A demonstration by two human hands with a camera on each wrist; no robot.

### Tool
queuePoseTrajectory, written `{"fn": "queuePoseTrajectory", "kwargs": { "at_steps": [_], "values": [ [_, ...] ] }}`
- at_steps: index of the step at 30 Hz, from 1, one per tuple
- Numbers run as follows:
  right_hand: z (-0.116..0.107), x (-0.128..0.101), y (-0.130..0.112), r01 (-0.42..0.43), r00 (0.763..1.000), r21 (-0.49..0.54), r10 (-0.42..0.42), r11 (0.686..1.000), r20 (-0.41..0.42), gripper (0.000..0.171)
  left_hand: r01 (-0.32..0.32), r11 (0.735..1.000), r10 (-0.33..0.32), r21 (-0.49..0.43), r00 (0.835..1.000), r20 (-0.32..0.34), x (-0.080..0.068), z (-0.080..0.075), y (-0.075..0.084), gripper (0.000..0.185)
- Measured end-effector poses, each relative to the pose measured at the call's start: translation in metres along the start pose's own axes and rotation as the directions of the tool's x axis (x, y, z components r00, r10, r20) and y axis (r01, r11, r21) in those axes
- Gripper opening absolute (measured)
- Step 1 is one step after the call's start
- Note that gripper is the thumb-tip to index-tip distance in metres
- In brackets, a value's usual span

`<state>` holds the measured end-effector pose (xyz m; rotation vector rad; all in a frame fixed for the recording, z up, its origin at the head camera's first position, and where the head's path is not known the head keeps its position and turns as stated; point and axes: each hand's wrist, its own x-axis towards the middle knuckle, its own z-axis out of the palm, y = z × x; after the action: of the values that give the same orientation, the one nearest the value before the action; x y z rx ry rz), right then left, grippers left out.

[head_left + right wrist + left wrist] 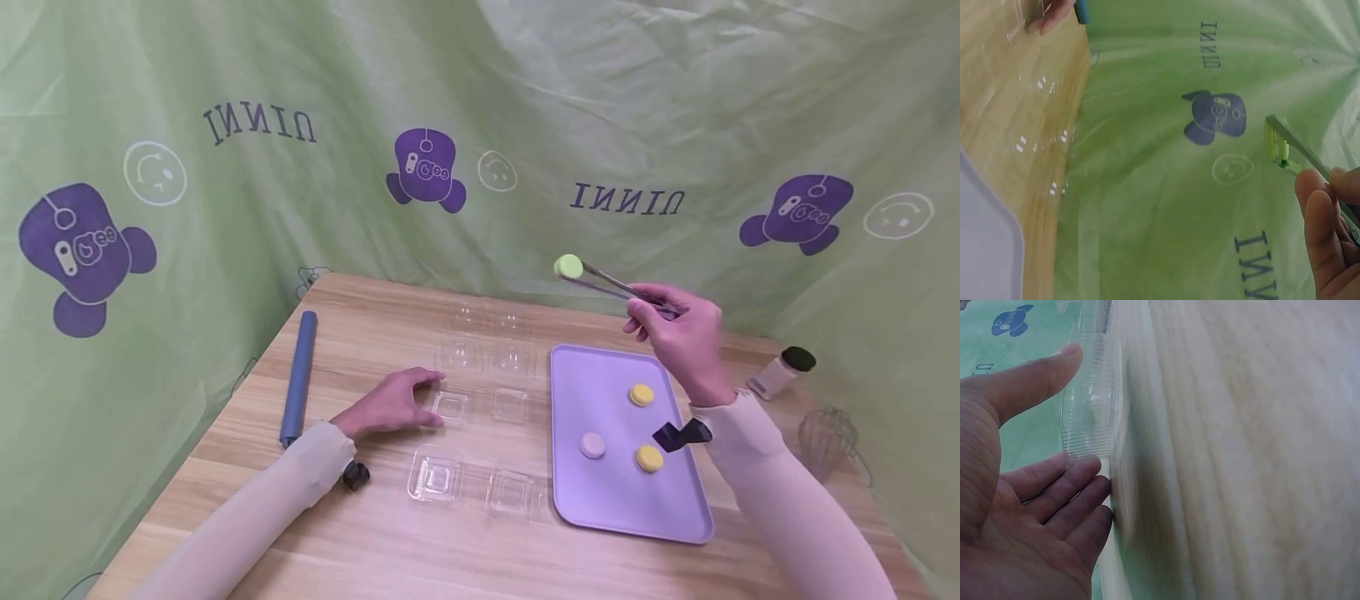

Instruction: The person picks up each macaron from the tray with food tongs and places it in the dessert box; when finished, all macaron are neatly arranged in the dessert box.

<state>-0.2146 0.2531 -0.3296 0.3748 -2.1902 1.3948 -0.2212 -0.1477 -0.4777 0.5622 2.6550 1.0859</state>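
Observation:
In the head view my right hand (684, 333) grips metal tongs (611, 282) above the table. A green macaron (570, 267) is pinched between their tips; in the right wrist view the macaron (1277, 140) shows edge-on. On the table my left hand (393, 402) spreads thumb and fingers around a clear plastic box (452, 406). The left wrist view shows the hand's relaxed fingers (1072, 494) near the ribbed wall of the clear plastic (1088, 425); whether they touch it is hard to tell. Two yellow macarons (641, 395) and a pale purple macaron (592, 445) lie on the purple tray (630, 508).
Several more clear boxes (437, 477) stand in two columns left of the tray, some with raised lids at the back. A blue rolling pin (300, 375) lies at the left. Beyond the tray's right side are a black-capped jar (780, 373) and a whisk (827, 437).

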Motion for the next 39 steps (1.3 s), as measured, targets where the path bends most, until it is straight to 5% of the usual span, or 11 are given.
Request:
{"fn": "queuePoseTrajectory", "kwargs": {
  "at_steps": [21,39],
  "values": [
    [0.068,-0.006,-0.015,0.069,0.969,0.121,-0.095,0.99,0.229,0.019,-0.004,1.0,0.004,0.012,1.0,0.0,0.001,0.0,-0.002,0.086],
    [0.108,-0.031,0.002,-0.05,0.91,0.075,0.015,0.996,0.415,0.019,-0.011,1.0,0.011,0.022,1.0,-0.004,0.003,0.0,-0.003,0.085]
  ]
}}
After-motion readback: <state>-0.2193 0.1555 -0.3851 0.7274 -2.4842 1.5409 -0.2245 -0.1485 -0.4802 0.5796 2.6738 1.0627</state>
